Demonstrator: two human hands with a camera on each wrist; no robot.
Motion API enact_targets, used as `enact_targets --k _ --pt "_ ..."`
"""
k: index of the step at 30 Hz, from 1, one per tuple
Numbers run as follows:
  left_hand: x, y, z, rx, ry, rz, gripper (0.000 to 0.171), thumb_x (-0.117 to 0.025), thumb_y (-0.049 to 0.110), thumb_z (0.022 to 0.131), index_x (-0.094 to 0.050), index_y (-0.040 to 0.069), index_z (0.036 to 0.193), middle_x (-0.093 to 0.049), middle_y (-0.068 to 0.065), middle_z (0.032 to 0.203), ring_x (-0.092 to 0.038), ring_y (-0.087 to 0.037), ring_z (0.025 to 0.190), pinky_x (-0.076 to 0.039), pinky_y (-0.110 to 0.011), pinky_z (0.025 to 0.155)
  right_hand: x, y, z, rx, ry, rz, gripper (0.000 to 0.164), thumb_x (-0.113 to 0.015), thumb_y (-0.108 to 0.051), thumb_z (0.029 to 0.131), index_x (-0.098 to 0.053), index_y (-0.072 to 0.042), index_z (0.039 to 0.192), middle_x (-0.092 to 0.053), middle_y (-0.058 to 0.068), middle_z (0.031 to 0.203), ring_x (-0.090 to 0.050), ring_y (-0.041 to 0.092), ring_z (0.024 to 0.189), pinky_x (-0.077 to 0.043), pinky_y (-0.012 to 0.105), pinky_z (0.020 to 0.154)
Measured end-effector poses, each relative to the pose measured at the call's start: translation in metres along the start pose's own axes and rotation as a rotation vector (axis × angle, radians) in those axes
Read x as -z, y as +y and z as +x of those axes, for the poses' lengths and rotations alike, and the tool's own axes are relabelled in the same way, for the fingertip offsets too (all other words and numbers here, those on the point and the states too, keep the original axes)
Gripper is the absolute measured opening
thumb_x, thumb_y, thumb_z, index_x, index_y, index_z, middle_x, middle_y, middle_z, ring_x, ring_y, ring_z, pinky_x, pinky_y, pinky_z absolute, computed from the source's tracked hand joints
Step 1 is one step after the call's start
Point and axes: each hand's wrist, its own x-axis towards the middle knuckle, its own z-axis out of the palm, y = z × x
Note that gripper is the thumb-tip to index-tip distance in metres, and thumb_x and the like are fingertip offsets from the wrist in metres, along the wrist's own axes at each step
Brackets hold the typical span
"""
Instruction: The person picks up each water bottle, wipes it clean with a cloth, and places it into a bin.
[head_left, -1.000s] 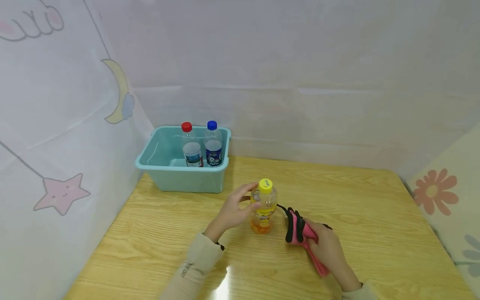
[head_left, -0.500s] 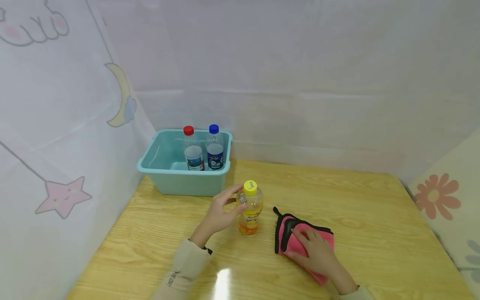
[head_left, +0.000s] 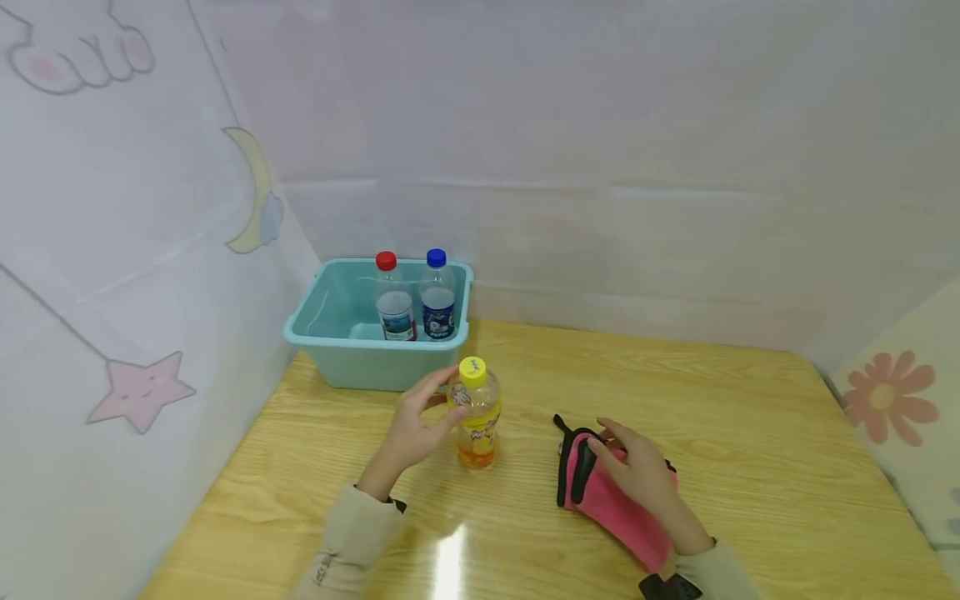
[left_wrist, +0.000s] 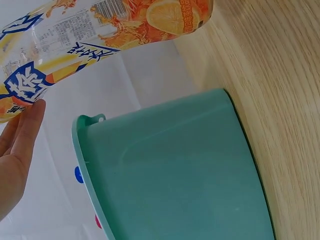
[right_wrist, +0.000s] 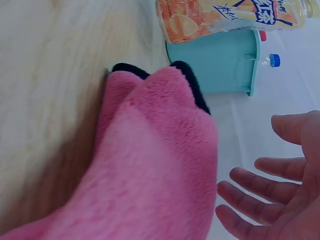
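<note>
My left hand [head_left: 411, 429] holds a clear plastic drink bottle [head_left: 480, 425] by its upper part, thumb on the near side and fingers at the back. It stands upright, with a yellow cap, a yellow-orange label and a little orange liquid at the bottom. In the left wrist view the fingertips meet the label of the bottle [left_wrist: 100, 35]. Over a pink plush cloth [head_left: 618, 512] with black edging and a hanging loop is my right hand [head_left: 647, 475]. The right wrist view shows that hand's fingers spread and bent a little, apart from the cloth [right_wrist: 155, 145].
Behind the bottle, at the table's back left, stands a light teal tub [head_left: 390, 367]. A red-capped bottle [head_left: 395, 308] and a blue-capped bottle [head_left: 437, 304] stand inside it. White printed sheets [head_left: 555, 167] hang along the back and sides of the wooden table [head_left: 720, 400].
The bottle has moved left toward the tub with my left hand. My right hand has let go of the cloth, which now lies flatter on the table, and has lifted off it.
</note>
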Motion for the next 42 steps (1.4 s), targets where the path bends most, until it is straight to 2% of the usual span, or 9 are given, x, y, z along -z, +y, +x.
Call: enact_targets --k 5,11,15,19,22,26,32,39,42 --pt "0.007 0.002 -0.001 0.022 0.019 0.011 0.048 -0.061 -0.015 0.077 -0.044 -0.017 0.122 -0.049 -0.032 0.119 -0.051 -0.046 0.102 -0.051 -0.050 0.077 0.000 -0.007 0.016 0.045 0.026 0.080 0.035 -0.062 -0.012 0.087 -0.057 0.003 0.118 -0.065 0.012 0.093 -0.065 0.027 0.078 -0.054 0.031 0.060" --pt "0.016 0.002 -0.004 0.002 0.048 0.031 0.048 -0.061 -0.018 0.075 -0.044 -0.019 0.120 -0.049 -0.034 0.118 -0.050 -0.046 0.104 -0.050 -0.051 0.076 -0.010 -0.023 0.039 0.051 -0.036 0.187 0.035 -0.059 -0.011 0.089 -0.055 0.003 0.120 -0.065 0.011 0.093 -0.064 0.025 0.079 -0.054 0.035 0.066" --pt "0.021 0.000 -0.006 -0.022 0.060 0.050 0.049 -0.062 -0.018 0.073 -0.045 -0.019 0.119 -0.050 -0.034 0.117 -0.051 -0.046 0.103 -0.051 -0.050 0.075 -0.019 -0.035 0.059 0.037 -0.106 0.270 0.038 -0.057 -0.015 0.091 -0.052 0.004 0.123 -0.064 0.013 0.096 -0.063 0.026 0.082 -0.053 0.032 0.066" --pt "0.026 -0.008 -0.009 -0.028 0.078 0.088 0.048 -0.063 -0.014 0.075 -0.046 -0.017 0.120 -0.050 -0.032 0.117 -0.052 -0.044 0.102 -0.052 -0.048 0.075 -0.021 -0.060 0.077 -0.009 -0.221 0.412 0.043 -0.053 -0.016 0.093 -0.044 0.006 0.129 -0.062 0.020 0.101 -0.062 0.032 0.087 -0.054 0.031 0.065" --pt "0.031 -0.007 -0.012 -0.032 0.089 0.108 0.048 -0.064 -0.014 0.075 -0.046 -0.017 0.119 -0.050 -0.033 0.117 -0.052 -0.045 0.102 -0.052 -0.047 0.074 -0.028 -0.072 0.092 -0.051 -0.310 0.498 0.047 -0.051 -0.017 0.094 -0.038 0.005 0.133 -0.059 0.024 0.107 -0.060 0.036 0.091 -0.054 0.040 0.072" --pt "0.038 0.001 -0.013 -0.020 0.099 0.114 0.050 -0.063 -0.019 0.071 -0.045 -0.020 0.118 -0.049 -0.036 0.116 -0.050 -0.047 0.101 -0.051 -0.050 0.073 -0.046 -0.072 0.110 -0.079 -0.373 0.566 0.051 -0.050 -0.024 0.095 -0.035 0.000 0.137 -0.058 0.024 0.110 -0.061 0.032 0.092 -0.052 0.044 0.076" --pt "0.048 0.004 -0.016 -0.008 0.106 0.132 0.050 -0.063 -0.020 0.070 -0.045 -0.021 0.117 -0.049 -0.036 0.116 -0.051 -0.046 0.102 -0.051 -0.050 0.073 -0.060 -0.085 0.128 -0.122 -0.383 0.616 0.052 -0.048 -0.024 0.096 -0.030 -0.002 0.140 -0.057 0.028 0.110 -0.063 0.030 0.089 -0.054 0.038 0.073" --pt "0.056 0.008 -0.015 -0.047 0.124 0.162 0.050 -0.062 -0.021 0.069 -0.047 -0.020 0.117 -0.051 -0.035 0.114 -0.051 -0.046 0.100 -0.052 -0.049 0.071 -0.073 -0.098 0.143 -0.183 -0.339 0.683 0.059 -0.050 -0.026 0.095 -0.024 -0.004 0.143 -0.063 0.016 0.095 -0.061 0.038 0.089 -0.054 0.040 0.072" --pt "0.061 0.009 -0.015 -0.068 0.138 0.165 0.049 -0.063 -0.020 0.069 -0.047 -0.020 0.115 -0.052 -0.035 0.112 -0.052 -0.045 0.098 -0.052 -0.051 0.070 -0.078 -0.104 0.150 -0.214 -0.325 0.740 0.061 -0.051 -0.026 0.095 -0.021 -0.005 0.144 -0.063 0.017 0.093 -0.061 0.039 0.088 -0.054 0.042 0.073"
